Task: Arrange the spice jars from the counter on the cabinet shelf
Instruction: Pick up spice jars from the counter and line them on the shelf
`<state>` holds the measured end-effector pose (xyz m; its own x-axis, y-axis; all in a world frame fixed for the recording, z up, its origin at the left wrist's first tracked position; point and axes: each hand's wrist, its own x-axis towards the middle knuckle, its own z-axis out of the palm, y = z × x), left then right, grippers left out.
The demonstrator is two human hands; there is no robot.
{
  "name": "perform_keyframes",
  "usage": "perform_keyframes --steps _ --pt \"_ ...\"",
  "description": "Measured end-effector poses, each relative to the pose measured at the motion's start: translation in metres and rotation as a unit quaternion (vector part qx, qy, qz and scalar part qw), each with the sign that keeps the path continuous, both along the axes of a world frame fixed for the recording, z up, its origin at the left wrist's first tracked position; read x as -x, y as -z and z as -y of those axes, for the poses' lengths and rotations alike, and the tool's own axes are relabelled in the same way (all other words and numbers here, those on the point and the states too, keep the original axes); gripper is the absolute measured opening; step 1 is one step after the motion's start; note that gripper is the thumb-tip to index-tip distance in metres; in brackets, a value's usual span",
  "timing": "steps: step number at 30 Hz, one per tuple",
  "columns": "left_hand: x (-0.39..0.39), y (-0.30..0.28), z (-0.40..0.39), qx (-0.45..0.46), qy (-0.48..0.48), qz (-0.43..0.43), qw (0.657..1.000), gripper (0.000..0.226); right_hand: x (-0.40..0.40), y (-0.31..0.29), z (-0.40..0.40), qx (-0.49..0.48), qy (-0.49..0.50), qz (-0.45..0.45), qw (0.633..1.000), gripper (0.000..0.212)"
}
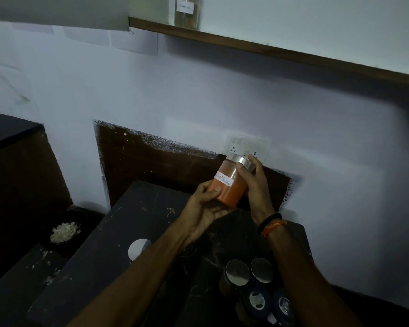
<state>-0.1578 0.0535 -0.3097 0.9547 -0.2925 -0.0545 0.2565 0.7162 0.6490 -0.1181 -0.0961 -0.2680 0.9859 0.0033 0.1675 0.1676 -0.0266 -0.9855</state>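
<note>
Fingers (216,190) of the left hand (204,208) curl round the lower half of the jar (230,182), thumb across its front; the right hand (255,182) grips the steel lid (239,161) and the jar's far side. The jar, tilted and filled with orange-red powder, is held in the air above the dark counter (137,213), below the wooden shelf (269,50). Its white label (224,181) carries handwriting too blurred to read. Four more jars (253,286) stand on the counter near the right forearm. Another labelled jar (185,11) stands on the shelf, its label illegible.
</note>
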Motion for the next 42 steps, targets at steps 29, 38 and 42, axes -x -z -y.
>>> perform_keyframes --steps 29,38,42 --pt "-0.068 -0.164 -0.022 -0.187 -0.049 0.211 0.958 0.082 -0.042 -0.19 -0.009 0.134 -0.031 0.154 0.978 0.066" --pt "-0.088 -0.236 -0.04 -0.265 -0.093 0.298 0.912 0.081 -0.06 -0.26 -0.025 0.109 -0.02 0.216 0.97 0.046" --pt "-0.1 -0.267 -0.062 -0.299 -0.06 0.368 0.878 0.071 -0.068 -0.291 -0.028 0.075 -0.017 0.24 0.968 0.048"
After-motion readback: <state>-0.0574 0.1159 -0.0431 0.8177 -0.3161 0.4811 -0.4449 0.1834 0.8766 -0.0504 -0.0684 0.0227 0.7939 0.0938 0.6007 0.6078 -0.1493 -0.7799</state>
